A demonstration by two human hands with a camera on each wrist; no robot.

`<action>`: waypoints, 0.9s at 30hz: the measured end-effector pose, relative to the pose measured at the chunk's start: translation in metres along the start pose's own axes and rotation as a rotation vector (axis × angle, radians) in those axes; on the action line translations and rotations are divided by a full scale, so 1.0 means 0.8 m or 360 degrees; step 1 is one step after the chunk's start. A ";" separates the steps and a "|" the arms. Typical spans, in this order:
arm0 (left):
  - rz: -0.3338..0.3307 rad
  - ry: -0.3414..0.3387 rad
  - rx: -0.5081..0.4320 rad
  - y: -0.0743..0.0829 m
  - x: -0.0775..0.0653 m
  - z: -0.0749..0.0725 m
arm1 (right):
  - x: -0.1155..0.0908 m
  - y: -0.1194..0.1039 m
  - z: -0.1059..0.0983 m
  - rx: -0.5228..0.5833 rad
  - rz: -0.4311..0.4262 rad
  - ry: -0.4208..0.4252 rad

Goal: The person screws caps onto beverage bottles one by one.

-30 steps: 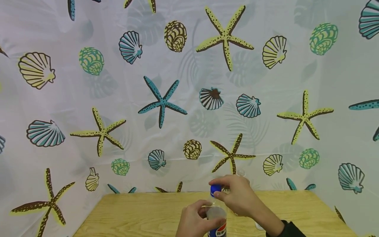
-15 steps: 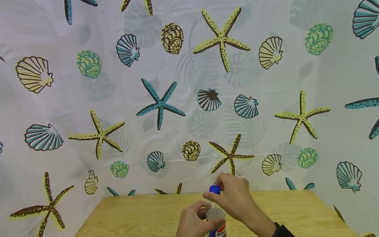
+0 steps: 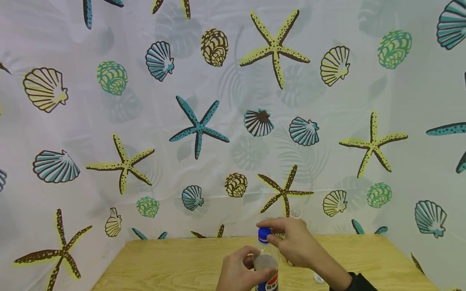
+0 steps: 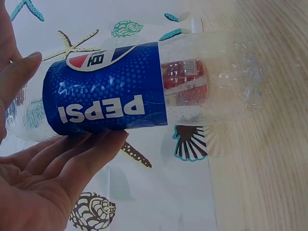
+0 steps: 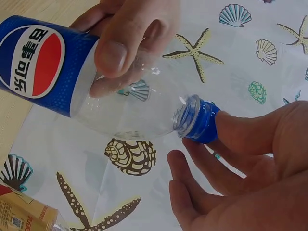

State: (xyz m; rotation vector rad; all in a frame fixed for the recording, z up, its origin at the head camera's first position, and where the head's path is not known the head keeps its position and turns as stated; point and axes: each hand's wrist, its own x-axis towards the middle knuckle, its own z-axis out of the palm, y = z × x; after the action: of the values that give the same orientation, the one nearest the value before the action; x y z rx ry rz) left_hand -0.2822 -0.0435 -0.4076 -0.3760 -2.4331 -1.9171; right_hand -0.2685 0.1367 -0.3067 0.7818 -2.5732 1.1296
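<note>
A clear plastic Pepsi bottle with a blue label and a blue cap stands upright in the head view. My left hand grips it around the shoulder, thumb on one side and fingers on the other. Over at the neck, my right hand pinches the cap between thumb and fingers. The right wrist view shows the cap sitting on the threaded neck, with the thumb of the right hand against it. The bottle looks to hold no drink.
Behind the right hand the neck of another clear bottle shows. A bottle with a yellowish label lies at the lower left of the right wrist view. Near my right forearm is a small clear object on the wooden table. A shell-patterned sheet hangs behind.
My right hand turned about the cap, its thumb swinging out left and its index finger drawing back, then came back to its former grip. The left hand and bottle stay in place.
</note>
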 end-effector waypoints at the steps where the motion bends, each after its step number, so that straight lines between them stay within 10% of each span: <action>1: -0.0004 -0.0001 -0.0002 0.000 0.000 0.000 | 0.000 0.000 0.001 -0.0023 0.0012 0.0021; 11: -0.0023 0.0000 0.0023 -0.004 -0.002 0.001 | 0.001 -0.006 0.012 -0.0133 0.0359 0.0209; 19: -0.0013 0.0007 0.0046 -0.003 0.000 0.000 | -0.002 0.002 0.000 -0.0007 0.0031 -0.0010; 27: -0.0003 0.0011 -0.0012 -0.003 -0.002 0.001 | 0.001 -0.005 0.009 -0.0105 0.0273 0.0156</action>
State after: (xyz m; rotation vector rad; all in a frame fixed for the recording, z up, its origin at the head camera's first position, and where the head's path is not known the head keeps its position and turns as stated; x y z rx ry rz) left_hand -0.2813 -0.0436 -0.4103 -0.3669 -2.4234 -1.9254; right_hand -0.2672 0.1287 -0.3090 0.4861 -2.6202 1.0936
